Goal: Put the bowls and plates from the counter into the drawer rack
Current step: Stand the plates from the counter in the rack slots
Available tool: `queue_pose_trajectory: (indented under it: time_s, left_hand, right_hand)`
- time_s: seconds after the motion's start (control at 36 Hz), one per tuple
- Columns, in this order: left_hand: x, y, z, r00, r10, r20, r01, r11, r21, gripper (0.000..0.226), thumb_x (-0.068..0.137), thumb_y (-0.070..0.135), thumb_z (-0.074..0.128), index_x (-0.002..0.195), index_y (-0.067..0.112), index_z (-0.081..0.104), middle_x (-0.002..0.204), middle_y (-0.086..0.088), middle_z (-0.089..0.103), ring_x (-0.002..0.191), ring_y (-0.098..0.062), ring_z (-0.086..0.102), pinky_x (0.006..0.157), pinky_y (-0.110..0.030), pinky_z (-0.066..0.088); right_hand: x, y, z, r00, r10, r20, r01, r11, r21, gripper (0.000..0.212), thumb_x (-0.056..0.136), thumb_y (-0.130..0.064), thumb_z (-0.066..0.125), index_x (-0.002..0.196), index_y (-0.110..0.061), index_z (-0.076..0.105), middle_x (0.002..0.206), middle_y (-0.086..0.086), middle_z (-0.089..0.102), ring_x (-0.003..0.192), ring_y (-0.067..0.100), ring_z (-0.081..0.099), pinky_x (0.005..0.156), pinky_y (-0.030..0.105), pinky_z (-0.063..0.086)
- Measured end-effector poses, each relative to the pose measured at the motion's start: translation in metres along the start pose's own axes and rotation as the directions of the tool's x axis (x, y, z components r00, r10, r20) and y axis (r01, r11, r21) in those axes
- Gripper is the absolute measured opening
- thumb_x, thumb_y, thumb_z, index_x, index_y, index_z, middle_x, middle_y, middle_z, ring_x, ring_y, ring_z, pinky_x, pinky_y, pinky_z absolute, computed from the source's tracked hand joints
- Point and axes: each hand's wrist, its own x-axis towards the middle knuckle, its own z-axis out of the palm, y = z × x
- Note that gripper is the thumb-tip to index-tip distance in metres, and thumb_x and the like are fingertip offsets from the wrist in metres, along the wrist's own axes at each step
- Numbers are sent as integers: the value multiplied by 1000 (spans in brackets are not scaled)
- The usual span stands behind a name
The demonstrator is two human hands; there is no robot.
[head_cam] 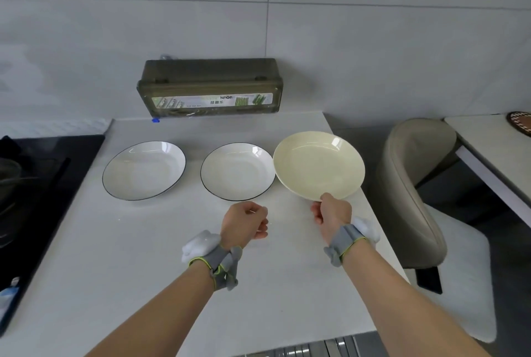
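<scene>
My right hand (pixel 330 211) grips the near rim of a cream plate (pixel 317 165) and holds it tilted, lifted above the white counter (pixel 161 241) at its right side. Two white plates with thin dark rims lie flat on the counter: a larger one (pixel 144 170) at the left and a smaller one (pixel 238 171) in the middle, next to the cream plate. My left hand (pixel 245 223) hovers over the counter in front of the smaller plate, fingers curled shut, holding nothing. A strip of the metal drawer rack (pixel 324 346) shows below the counter's front edge.
A dark translucent box (pixel 211 88) with a label hangs on the tiled wall behind the plates. A black cooktop (pixel 37 184) with a pot lies to the left. A beige chair (pixel 413 184) and a white table (pixel 494 149) stand to the right.
</scene>
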Motion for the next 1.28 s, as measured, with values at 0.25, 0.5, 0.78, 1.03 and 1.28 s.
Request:
queue_pose_trajectory:
  time_s: [0.25,0.5,0.78,1.03,1.28]
  left_hand:
    - [-44,16,-5,993,43,-108,-57,989,-134,23,95,28,52,104,7,56,82,-7,61,70,-21,61,63,-29,59]
    - [-103,11,-36,986,54,-161,-65,996,-65,36,93,22,53,127,11,47,114,-14,60,87,-27,61,59,-29,53]
    - [-192,-50,-88,998,24,-61,-11,978,207,13,88,0,52,99,7,53,100,-17,61,88,-32,60,75,-41,54]
    - [-241,-128,-89,999,-47,3,46,995,91,20,84,-5,54,86,15,54,88,-11,63,75,-26,60,59,-31,52]
    - [-259,-178,-75,958,-239,160,175,925,339,8,87,1,58,87,8,59,81,-12,66,58,-16,63,53,-23,56]
  right_hand:
    - [-71,6,-43,985,-129,114,136,989,-57,29,87,-2,41,60,-2,52,52,11,53,35,15,36,30,14,23]
    - [-157,21,-109,937,-134,324,229,933,-279,30,87,-4,47,58,-1,54,39,5,51,32,12,36,31,17,23]
    - [-234,50,-167,845,-132,518,422,759,-495,31,83,-10,51,54,-2,57,40,9,56,29,18,42,31,18,30]
    - [-268,96,-199,760,-53,648,422,798,-430,41,82,3,46,102,-30,59,101,-8,69,96,11,63,80,34,54]
    - [-259,130,-217,849,-77,523,421,697,-581,52,82,2,38,124,-26,49,102,-8,62,98,16,58,76,30,50]
